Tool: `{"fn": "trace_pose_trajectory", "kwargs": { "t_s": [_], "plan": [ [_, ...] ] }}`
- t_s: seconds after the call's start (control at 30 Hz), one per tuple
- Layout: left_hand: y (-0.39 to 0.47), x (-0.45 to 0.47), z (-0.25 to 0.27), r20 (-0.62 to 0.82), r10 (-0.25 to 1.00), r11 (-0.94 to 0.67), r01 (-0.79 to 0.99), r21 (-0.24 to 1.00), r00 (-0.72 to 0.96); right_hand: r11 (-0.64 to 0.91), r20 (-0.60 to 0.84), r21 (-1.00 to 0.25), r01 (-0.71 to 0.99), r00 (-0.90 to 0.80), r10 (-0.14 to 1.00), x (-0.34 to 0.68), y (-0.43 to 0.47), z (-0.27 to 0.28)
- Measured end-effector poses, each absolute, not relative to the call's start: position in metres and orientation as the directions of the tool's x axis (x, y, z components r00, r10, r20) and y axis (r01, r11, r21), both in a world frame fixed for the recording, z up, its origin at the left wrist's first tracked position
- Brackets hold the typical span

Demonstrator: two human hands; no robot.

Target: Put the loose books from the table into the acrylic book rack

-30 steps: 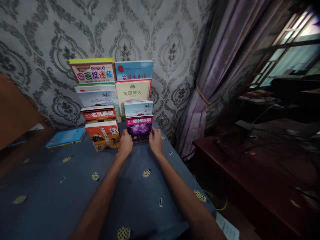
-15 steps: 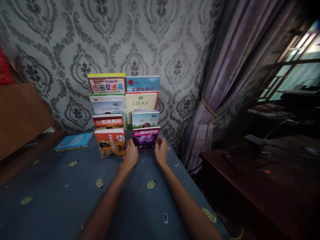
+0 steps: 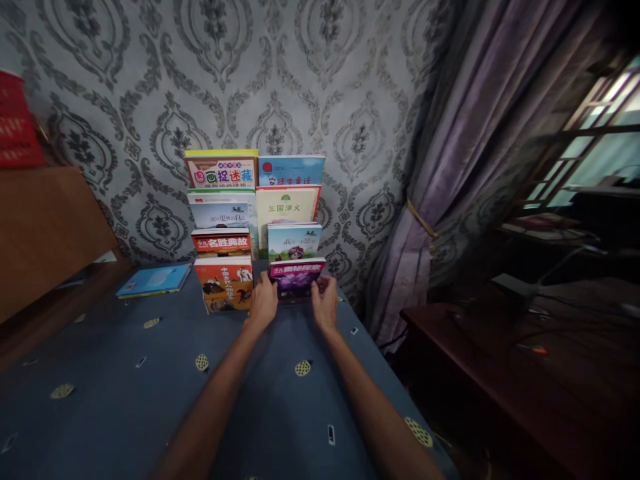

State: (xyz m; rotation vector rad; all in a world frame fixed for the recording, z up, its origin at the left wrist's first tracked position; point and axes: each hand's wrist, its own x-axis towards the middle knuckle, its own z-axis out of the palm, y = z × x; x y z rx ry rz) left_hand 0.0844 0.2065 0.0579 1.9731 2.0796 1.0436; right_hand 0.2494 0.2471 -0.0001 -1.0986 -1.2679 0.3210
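Purple book (image 3: pixel 297 283) is standing right in front of the pale blue one (image 3: pixel 295 243), left hand (image 3: pixel 263 300) and right hand (image 3: pixel 325 303) clamped on its side edges. Looks like a light paperback, kinda bendy, and that shiny cover's probably slippery, so low on both sides seems the best hold. Flat, soft-looking blue cloth (image 3: pixel 280 413) underneath, swirly patterned wallpaper (image 3: pixel 360 80) behind.

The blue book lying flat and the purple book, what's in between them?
In the head view, the orange book and the left hand come between the flat blue book and the purple book.
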Motion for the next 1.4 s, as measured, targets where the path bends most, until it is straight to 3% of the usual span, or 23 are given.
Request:
{"fn": "trace_pose_trajectory", "kwargs": {
  "t_s": [0.2, 0.37, 1.0, 1.4],
  "plan": [
    [0.220, 0.083, 0.058, 0.353, 0.902, -0.029, 0.783, 0.622, -0.247, 0.538, 0.607, -0.790, 0.294, 0.255, 0.752, 0.244, 0.246, 0.000],
    [0.220, 0.084, 0.044, 0.374, 0.912, -0.086, 0.814, 0.575, -0.168, 0.556, 0.639, -0.749, 0.360, 0.168, 0.751, 0.243, 0.247, -0.003],
    [0.212, 0.086, 0.042, 0.470, 0.882, -0.267, 0.803, 0.533, -0.019, 0.585, 0.683, -0.702, 0.406, 0.152, 0.714, 0.242, 0.243, 0.005],
    [0.195, 0.086, 0.039, 0.482, 0.876, -0.279, 0.854, 0.439, 0.038, 0.583, 0.676, -0.668, 0.463, 0.048, 0.736, 0.232, 0.229, 0.010]
  ]
}}
